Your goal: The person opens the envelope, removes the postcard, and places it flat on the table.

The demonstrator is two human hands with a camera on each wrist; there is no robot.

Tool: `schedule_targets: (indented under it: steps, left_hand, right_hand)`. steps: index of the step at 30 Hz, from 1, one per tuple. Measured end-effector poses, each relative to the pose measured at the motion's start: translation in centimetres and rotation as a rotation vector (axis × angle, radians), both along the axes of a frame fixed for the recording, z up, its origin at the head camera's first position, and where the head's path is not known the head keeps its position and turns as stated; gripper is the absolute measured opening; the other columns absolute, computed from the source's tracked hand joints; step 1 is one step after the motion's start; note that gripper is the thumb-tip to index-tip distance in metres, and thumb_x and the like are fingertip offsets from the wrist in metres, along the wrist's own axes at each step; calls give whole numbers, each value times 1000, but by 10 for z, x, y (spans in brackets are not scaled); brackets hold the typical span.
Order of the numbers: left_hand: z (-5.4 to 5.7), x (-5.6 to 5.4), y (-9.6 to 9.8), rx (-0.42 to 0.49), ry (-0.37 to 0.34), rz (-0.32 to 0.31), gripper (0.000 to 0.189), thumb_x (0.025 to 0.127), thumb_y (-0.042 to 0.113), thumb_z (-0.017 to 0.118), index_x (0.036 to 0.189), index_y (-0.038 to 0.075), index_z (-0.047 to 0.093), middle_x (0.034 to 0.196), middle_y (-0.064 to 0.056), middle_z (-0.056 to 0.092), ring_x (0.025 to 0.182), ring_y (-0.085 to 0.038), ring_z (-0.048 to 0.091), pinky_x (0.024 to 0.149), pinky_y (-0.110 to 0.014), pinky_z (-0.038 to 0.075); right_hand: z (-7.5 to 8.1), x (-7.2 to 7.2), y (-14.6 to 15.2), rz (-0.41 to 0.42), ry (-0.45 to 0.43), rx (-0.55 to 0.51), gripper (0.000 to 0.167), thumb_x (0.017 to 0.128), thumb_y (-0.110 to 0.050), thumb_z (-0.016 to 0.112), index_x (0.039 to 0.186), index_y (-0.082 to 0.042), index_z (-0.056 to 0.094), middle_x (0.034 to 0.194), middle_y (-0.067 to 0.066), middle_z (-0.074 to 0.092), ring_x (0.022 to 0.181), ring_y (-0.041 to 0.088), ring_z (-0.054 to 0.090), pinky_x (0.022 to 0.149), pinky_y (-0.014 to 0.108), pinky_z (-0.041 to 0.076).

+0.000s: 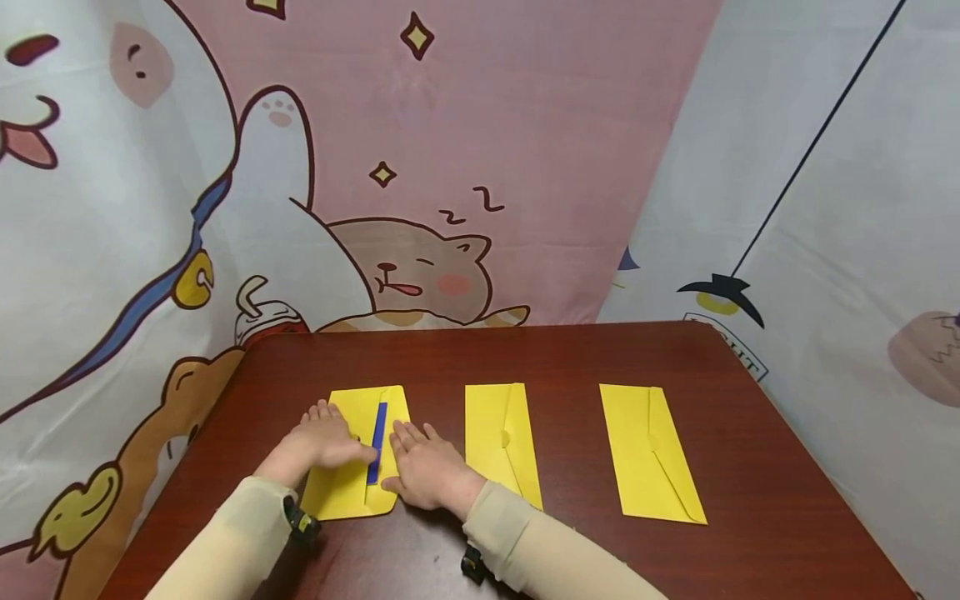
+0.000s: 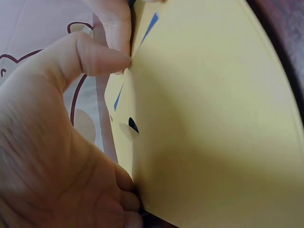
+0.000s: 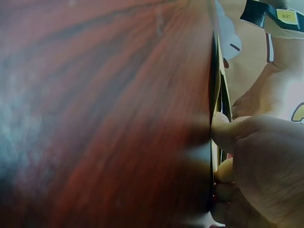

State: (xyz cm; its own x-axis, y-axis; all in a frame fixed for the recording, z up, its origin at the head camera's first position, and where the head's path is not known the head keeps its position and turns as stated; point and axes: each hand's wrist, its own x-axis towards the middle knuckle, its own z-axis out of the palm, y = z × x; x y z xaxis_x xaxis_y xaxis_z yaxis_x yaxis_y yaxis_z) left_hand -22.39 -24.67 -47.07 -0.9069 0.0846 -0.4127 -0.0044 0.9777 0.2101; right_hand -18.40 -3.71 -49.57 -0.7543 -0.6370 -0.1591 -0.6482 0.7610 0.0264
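A yellow envelope [image 1: 348, 483] lies at the left of the table with its flap side up and the flap unfolded to the right. Along its middle runs a blue strip [image 1: 379, 425]; I cannot tell what it is made of. My left hand [image 1: 321, 439] rests on the envelope's left part, fingers stretched forward and thumb reaching the strip. On the flap's right edge rests my right hand [image 1: 431, 467], its fingers extended. In the left wrist view the left thumb [image 2: 107, 61] touches the paper. The right thumb [image 3: 225, 130] touches the envelope's edge in the right wrist view.
Two more yellow envelopes, one in the middle [image 1: 495, 442] and one at the right [image 1: 652, 458], lie with flaps folded down on the brown table [image 1: 577, 358]. Cartoon-printed cloth [image 1: 555, 150] hangs behind and beside the table.
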Motion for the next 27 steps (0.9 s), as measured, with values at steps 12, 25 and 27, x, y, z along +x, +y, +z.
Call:
schedule_targets:
  steps: [12, 25, 27]
  left_hand:
    - [6, 2, -7, 89, -14, 6, 125, 83, 56, 73, 151, -30, 13, 160, -51, 6, 150, -66, 10, 121, -71, 13]
    - [6, 3, -9, 97, -12, 2, 124, 83, 55, 72, 151, -30, 12, 160, -50, 5, 150, -64, 8, 121, -70, 12]
    - [5, 3, -9, 95, -8, -1, 124, 83, 55, 72, 151, -30, 12, 160, -50, 5, 150, -64, 9, 121, -70, 12]
  right_hand:
    - [0, 1, -2, -11, 9, 41, 76, 108, -64, 40, 166, -14, 37, 174, 3, 26, 158, 16, 24, 126, 40, 22]
    - [1, 1, -4, -5, -19, 68, 75, 108, -64, 36, 170, -24, 24, 176, -10, 16, 160, 14, 19, 128, 43, 18]
    - [2, 1, -3, 3, -6, 84, 75, 109, -64, 35, 170, -23, 24, 176, -9, 16, 160, 14, 17, 128, 43, 16]
